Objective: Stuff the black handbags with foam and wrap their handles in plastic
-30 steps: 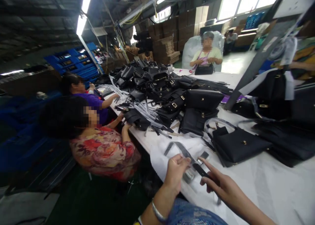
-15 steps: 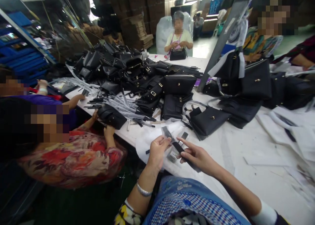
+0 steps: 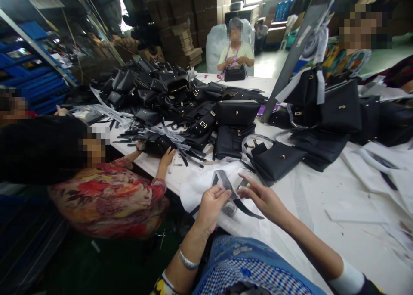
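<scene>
My left hand (image 3: 211,205) pinches a black strap (image 3: 248,210) between thumb and fingers, above the near edge of the table. Clear plastic film covers the upper part of the strap, and its bare dark end curves down to the right. Close beside it, my right hand (image 3: 265,201) has its fingers stretched out and apart, pointing at the wrapped part. Whether a fingertip touches the film I cannot tell. Beneath both hands lies white sheeting (image 3: 190,194), with a small shiny piece under the strap that is too blurred to name.
A black handbag (image 3: 277,159) lies just beyond my right hand. Farther back rises a heap of black bags (image 3: 155,88), with wrapped straps in front. A grey post (image 3: 287,58) stands at the table. A co-worker in a floral top (image 3: 109,200) works at my left.
My right hand has let go of the strap and its fingers have spread, so the strap's end hangs free. The co-worker at left has leaned in, reaching over a black bag.
</scene>
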